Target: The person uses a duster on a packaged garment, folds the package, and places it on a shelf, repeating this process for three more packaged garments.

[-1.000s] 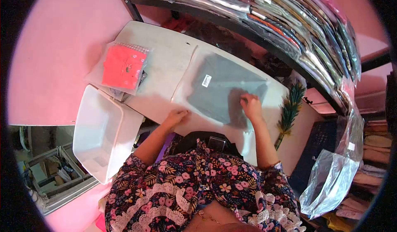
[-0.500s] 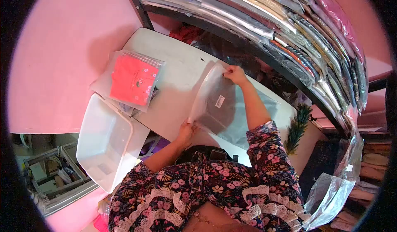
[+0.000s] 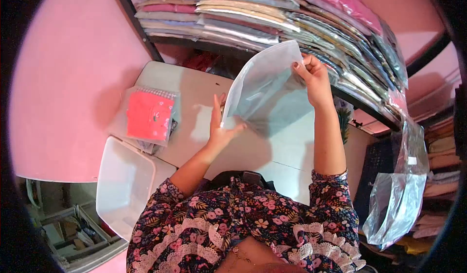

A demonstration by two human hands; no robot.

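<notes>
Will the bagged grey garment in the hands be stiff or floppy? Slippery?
Probably floppy: the bag curves between the right hand pinching its top corner and the left hand below. Its glossy plastic looks slippery. Likely light, since a pinch holds it.

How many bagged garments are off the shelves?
2: grey one held up by left hand and right hand; red one on the table, others possibly beneath it.

My view: a red bagged garment [image 3: 148, 115] lies at the bench's [image 3: 194, 90] left end, with a white bin [image 3: 124, 185] just below. Stacked bagged garments [image 3: 272, 15] fill the shelf [image 3: 132, 15], and a clear bag [image 3: 396, 200] hangs far right.
</notes>
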